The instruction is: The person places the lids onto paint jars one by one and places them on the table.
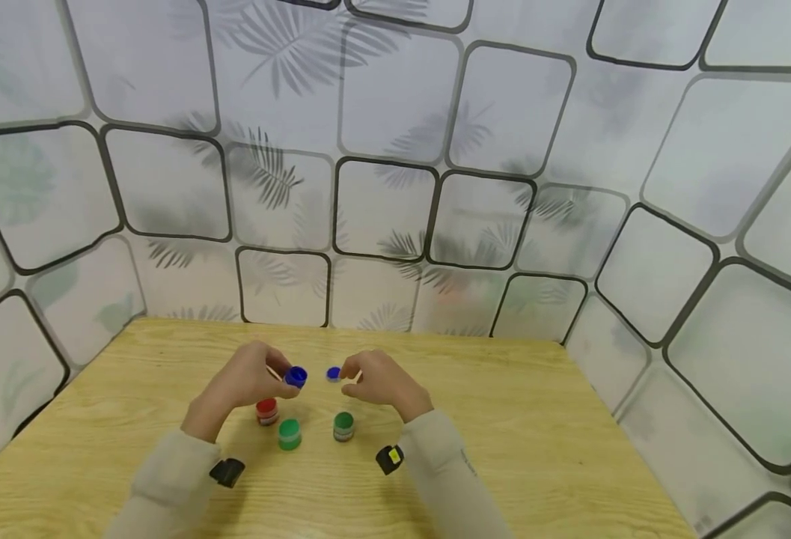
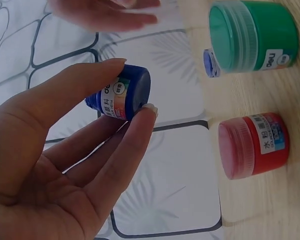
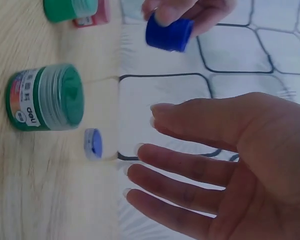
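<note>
My left hand pinches a small blue paint jar between thumb and fingers, above the table. The jar has no lid on, and its open mouth shows in the head view. My right hand holds nothing; its fingers are spread and loosely bent in the right wrist view. Close to those fingertips, a blue jar lid lies on the table. Below the hands stand a red paint jar, a green paint jar and a darker green paint jar, all with lids on.
The wooden table reaches back to a wall covering with dark rounded squares and leaf prints. Black wrist cameras sit on both sleeves, the left camera and the right camera.
</note>
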The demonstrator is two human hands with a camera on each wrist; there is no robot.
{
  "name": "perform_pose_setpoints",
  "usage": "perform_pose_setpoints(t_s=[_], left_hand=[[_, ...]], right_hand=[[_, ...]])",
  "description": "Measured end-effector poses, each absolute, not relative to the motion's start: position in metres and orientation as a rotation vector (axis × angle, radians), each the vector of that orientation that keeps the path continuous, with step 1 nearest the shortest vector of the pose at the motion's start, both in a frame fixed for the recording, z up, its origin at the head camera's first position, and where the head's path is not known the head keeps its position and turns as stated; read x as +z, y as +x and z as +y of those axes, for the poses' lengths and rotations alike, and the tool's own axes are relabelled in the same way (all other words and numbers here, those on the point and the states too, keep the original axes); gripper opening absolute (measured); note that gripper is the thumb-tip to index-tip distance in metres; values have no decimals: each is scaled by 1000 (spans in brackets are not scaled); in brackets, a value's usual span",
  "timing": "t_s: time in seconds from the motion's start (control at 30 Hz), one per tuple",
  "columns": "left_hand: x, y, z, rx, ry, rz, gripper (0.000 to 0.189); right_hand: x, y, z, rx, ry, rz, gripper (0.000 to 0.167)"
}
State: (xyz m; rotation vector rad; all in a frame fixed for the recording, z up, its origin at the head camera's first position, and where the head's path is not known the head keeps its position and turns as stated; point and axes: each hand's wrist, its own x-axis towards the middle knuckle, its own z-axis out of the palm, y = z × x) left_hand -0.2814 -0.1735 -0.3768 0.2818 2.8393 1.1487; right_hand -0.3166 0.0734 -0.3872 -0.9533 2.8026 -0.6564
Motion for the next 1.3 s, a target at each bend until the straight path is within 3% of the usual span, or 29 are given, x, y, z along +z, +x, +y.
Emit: perform_pose_setpoints(t_s=[0.33,0.7,0.97,1.3], left_hand=[[-386,-280,-177,1180,355,2807,32],[-386,-277,-180,1187,403,2756,31],[-384,-272,-176,1197,396,2726,37],[-381,-269,-168,1267,410,2682,36]], right_hand=[[-398,-370,53,-440,-1018,2643,26],[-420,-390,39,-24,-1039,2696,49],[-430,-385,38,18,-1120,2751,25],[-415,-375,57,-182,-1071,2754,22]])
